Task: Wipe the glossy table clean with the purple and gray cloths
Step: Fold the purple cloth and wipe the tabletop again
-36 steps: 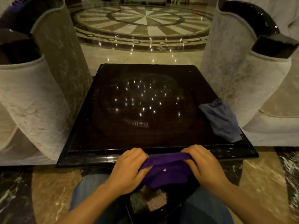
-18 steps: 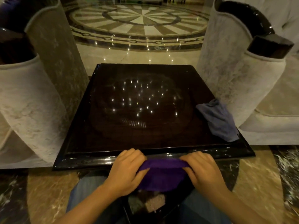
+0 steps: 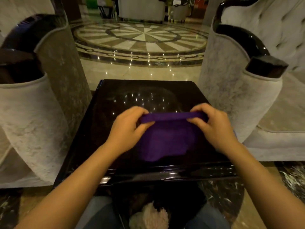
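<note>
Head view: both hands over the glossy black tabletop (image 3: 102, 129), left hand (image 3: 127, 129) at 9 o'clock and right hand (image 3: 214, 128) at 3 o'clock of the purple cloth (image 3: 166, 142). Each pinches a top corner, edge stretched taut between them; cloth hangs toward 6 o'clock. Pale armchairs (image 3: 33, 116) flank the tabletop.

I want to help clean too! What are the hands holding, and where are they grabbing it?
Both hands hold the purple cloth by its folded top edge: left hand at the left end, right hand at the right end.
</note>
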